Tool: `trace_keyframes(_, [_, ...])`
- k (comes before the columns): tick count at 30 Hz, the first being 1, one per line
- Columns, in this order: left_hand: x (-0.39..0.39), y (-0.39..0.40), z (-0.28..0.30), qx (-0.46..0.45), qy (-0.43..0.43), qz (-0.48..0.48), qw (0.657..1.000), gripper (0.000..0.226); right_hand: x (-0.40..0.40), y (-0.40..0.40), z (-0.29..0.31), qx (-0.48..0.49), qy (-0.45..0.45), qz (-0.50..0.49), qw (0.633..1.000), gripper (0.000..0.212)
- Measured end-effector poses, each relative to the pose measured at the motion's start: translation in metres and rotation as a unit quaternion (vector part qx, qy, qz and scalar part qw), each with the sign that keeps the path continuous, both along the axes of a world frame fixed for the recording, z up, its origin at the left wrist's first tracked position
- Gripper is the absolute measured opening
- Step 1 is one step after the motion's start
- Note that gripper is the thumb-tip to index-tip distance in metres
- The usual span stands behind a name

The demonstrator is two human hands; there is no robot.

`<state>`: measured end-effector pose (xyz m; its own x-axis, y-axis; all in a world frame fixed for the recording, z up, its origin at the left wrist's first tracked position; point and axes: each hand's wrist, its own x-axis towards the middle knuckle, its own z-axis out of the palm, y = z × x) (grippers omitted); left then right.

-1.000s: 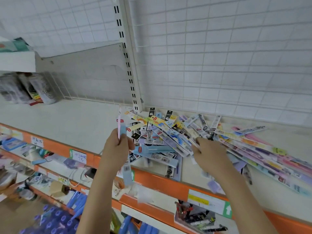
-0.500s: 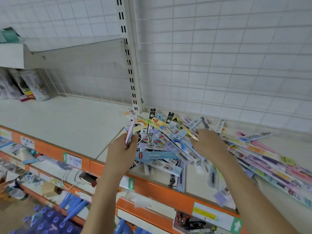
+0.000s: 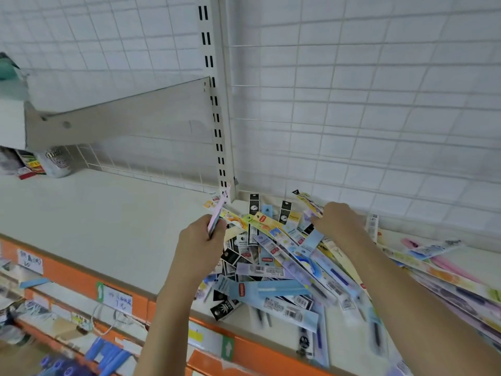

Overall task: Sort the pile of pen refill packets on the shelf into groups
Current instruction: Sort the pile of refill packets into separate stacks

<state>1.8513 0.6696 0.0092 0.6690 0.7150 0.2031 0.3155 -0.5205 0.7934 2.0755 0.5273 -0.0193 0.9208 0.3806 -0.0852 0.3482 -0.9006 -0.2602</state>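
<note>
Head view: the pile of pen refill packets sprawls across the right half of the white shelf. The left hand grips a pink packet upright at the pile's left edge. The right hand rests on the pile's back, fingers curled among packets; its exact hold cannot be told.
</note>
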Motion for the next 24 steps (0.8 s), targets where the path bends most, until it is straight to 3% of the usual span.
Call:
trace_keyframes(9, [0.021,0.009,-0.007,-0.012,0.032,-0.032,0.999,0.042,0.001,0.004,-0.011,0.019,0.039,-0.004,0.999,0.018])
trace_keyframes(16, [0.033,0.007,-0.013,-0.016,0.033,-0.054,0.998,0.041,-0.019,-0.012,0.02,0.061,0.018,0.037,0.997,0.021])
trace_keyframes(21, [0.042,-0.001,-0.013,-0.003,0.031,-0.076,0.997,0.041,-0.055,-0.034,0.041,0.155,0.009,0.05,0.987,0.035])
trace_keyframes(24, [0.045,-0.005,-0.011,0.007,0.029,-0.086,0.996,0.041,-0.068,-0.05,0.041,0.202,0.027,0.033,0.979,0.029])
